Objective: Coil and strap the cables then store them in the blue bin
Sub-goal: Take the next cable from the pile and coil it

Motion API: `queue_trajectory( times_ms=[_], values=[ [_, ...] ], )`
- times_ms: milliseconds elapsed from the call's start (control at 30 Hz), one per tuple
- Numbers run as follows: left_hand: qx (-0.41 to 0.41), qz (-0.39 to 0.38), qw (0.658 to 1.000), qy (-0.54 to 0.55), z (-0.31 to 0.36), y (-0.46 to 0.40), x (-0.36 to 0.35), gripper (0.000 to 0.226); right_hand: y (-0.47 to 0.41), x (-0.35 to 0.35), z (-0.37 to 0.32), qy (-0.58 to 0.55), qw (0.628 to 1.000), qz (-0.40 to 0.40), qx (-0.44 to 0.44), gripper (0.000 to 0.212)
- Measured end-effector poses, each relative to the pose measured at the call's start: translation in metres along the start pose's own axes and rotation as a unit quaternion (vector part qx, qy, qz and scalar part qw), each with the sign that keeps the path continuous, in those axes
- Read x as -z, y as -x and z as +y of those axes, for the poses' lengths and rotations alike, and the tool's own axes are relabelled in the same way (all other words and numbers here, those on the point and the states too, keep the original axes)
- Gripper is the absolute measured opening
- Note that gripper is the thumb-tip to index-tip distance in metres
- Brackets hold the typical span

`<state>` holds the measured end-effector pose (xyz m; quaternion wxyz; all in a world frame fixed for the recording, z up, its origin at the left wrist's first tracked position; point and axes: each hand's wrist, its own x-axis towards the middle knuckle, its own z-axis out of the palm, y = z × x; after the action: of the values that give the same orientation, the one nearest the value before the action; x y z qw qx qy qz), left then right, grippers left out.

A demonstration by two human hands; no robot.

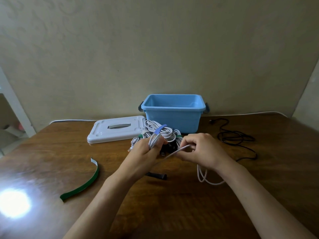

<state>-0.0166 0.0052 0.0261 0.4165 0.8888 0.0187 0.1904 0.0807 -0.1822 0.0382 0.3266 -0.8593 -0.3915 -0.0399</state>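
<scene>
The left hand (146,149) was closed on a few loops of white cable (154,140) wound over its fingers, just in front of the bin (172,118). The right hand (202,149) pinched the cable's running length beside it, feeding the next turn. The slack (203,176) trailed onto the tabletop (172,213) nearer the person than the bin.

To coil well, each turn should match the last in size, with light tension from the right hand and the loops kept flat so they do not cross.

Strapped bundles (162,133) lay against the bin's front, crowding the hands; the free end could snag there. A green strap (82,183) lay left of the bin and well forward, within reach. A dark piece (158,175), possibly another strap, sat under the forearms. A black cable (236,138) lay loose right of the bin, the lid (114,131) to its left. The bin looked empty.
</scene>
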Motion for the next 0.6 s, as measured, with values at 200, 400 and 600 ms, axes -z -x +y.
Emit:
queue_trajectory(
  times_ms=[200, 400, 600],
  values=[
    [-0.008, -0.017, 1.0, -0.003, -0.001, 0.0, -0.006, 0.064, -0.002, -0.008, 0.003, -0.065, 0.996, 0.027, 0.055, 0.011],
    [-0.017, -0.025, 0.999, -0.027, -0.004, 0.0, -0.01, 0.062, 0.0, -0.014, 0.001, 0.009, 0.993, 0.107, 0.043, 0.023],
    [-0.034, -0.006, 0.999, -0.032, -0.006, 0.0, -0.012, 0.044, 0.005, -0.01, -0.008, 0.107, 0.984, 0.141, -0.001, 0.056]
  ],
)
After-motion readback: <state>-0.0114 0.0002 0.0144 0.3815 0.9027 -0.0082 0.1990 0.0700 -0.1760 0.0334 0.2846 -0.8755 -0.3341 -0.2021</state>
